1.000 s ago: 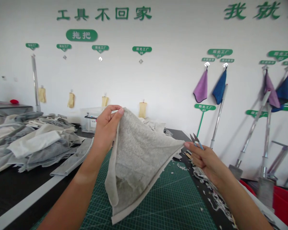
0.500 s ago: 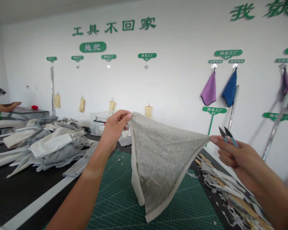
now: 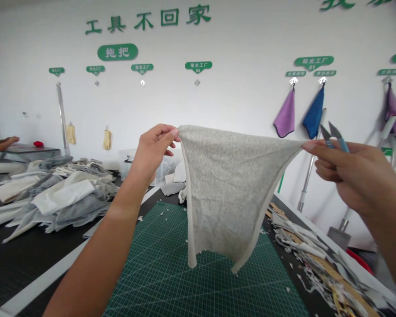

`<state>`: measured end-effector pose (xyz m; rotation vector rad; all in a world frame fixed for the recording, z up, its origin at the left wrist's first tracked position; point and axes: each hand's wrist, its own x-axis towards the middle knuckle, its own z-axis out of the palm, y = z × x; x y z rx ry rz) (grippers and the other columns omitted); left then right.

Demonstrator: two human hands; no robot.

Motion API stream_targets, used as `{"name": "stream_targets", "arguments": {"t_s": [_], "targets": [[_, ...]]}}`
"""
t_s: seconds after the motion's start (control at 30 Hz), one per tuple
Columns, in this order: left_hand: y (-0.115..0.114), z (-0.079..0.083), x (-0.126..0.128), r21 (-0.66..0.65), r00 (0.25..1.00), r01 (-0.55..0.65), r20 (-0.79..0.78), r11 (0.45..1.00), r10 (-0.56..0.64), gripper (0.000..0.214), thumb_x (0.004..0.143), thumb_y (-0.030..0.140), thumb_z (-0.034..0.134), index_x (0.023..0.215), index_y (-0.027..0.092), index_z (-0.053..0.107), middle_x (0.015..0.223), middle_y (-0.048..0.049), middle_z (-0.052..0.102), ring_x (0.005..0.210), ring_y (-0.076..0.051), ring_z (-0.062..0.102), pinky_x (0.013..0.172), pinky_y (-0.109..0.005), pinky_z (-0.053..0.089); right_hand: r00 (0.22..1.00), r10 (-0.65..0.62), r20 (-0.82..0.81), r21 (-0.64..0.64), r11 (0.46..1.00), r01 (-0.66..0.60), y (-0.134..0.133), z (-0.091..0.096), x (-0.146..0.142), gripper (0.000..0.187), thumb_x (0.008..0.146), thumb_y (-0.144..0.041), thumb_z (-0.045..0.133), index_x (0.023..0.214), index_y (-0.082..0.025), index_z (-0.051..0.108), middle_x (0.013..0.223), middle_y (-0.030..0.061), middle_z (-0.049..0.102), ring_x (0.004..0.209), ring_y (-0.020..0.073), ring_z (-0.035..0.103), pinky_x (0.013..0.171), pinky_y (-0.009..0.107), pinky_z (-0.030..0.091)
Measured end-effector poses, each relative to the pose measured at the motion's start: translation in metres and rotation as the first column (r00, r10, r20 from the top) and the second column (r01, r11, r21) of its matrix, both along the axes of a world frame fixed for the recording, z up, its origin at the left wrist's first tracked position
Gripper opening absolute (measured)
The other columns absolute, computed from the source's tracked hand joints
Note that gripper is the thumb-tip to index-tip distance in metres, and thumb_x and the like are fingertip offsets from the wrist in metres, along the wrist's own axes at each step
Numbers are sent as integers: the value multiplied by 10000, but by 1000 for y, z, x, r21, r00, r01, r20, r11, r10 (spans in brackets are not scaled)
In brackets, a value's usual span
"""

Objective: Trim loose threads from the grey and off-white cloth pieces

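Observation:
A grey piece of fabric (image 3: pixel 231 189) with paler edges hangs stretched between my two hands. My left hand (image 3: pixel 158 147) pinches its upper left corner between thumb and fingers. At the upper right corner, my right hand (image 3: pixel 336 165) pinches the fabric with its fingertips. Small thread snips (image 3: pixel 336 137) with blue handles also sit in the right hand, their two pointed blades apart and aimed upward. Below the cloth lies a green cutting mat (image 3: pixel 141 264) with a printed grid; the fabric's lower edge hangs over it, and I cannot tell whether it touches.
Grey and white fabric pieces (image 3: pixel 62 193) are heaped on the dark table at left. Scraps and strips (image 3: pixel 303 246) lie along the right edge. Behind the cloth stands a clear plastic box (image 3: pixel 127 167). Purple (image 3: pixel 285 114) and blue cloths (image 3: pixel 314 116) hang on the wall. A person's arm (image 3: pixel 3 143) shows far left.
Both hands have risen in view with the fabric, and the right hand has moved outward. The cloth now hangs wider and flatter, its lower edge spread out.

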<state>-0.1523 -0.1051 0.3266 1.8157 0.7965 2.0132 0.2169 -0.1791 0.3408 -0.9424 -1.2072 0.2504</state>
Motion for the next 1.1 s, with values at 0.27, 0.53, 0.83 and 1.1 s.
{"name": "stream_targets", "arguments": {"t_s": [0.27, 0.53, 0.83, 1.1], "targets": [[1, -3, -5, -27, 999, -3, -46, 1000, 2, 234, 857, 403, 663, 966, 196, 655, 895, -64, 709, 779, -155, 630, 589, -246, 503, 998, 40, 45, 39, 998, -42, -1, 4, -6, 283, 746, -227, 832, 663, -159, 570, 686, -35, 359, 490, 37, 224, 449, 296, 81], [-14, -21, 31, -92, 916, 87, -384, 992, -115, 235, 923, 381, 596, 1063, 204, 661, 1068, -86, 696, 1025, -211, 628, 885, -365, 525, 968, 146, 202, -155, 981, -115, -10, -7, -47, 214, 833, -358, 765, 854, -155, 699, 584, -64, 323, 489, 58, 228, 460, 268, 117], [-47, -22, 94, -164, 778, 397, -462, 903, -426, 275, 920, 437, 588, 1009, 203, 703, 928, -73, 712, 844, -174, 650, 719, -290, 532, 835, 250, 491, -275, 953, -124, -22, -23, -88, 281, 892, -460, 663, 871, -184, 712, 590, -39, 448, 520, 80, 315, 469, 222, 224], [-40, -25, 91, -317, 679, 380, -543, 869, -495, 296, 886, 461, 604, 890, 195, 735, 765, -47, 690, 624, -140, 599, 564, -267, 469, 898, 207, 390, -256, 960, -110, -16, -32, -84, 313, 856, -505, 671, 856, -196, 719, 566, -42, 429, 485, 80, 293, 445, 228, 213]]}}
